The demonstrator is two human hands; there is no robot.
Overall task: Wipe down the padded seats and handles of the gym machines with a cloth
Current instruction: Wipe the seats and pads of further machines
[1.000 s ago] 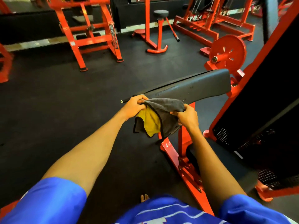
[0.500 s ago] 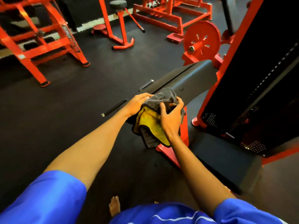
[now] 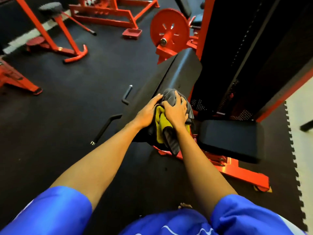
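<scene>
The right hand point(image 3: 176, 112) lies over the bunched grey-and-yellow cloth point(image 3: 162, 128), fingers spread and bent round it. The left hand point(image 3: 148, 112) grips its left edge. Both press it on the near end of the sloped black pad point(image 3: 181, 70), mid-frame. I judge the job early: the pad's far end, the seat point(image 3: 228, 139) lower right and the handles point(image 3: 108, 126) at left look pending.

Blue short-sleeved shirt point(image 3: 169, 223), bare forearms point(image 3: 101, 160)
Shiny blue sleeves point(image 3: 50, 211) end above the elbows; thin white lines point(image 3: 166, 228) curve across the shirt front; bare toes point(image 3: 185, 205) show below.
</scene>
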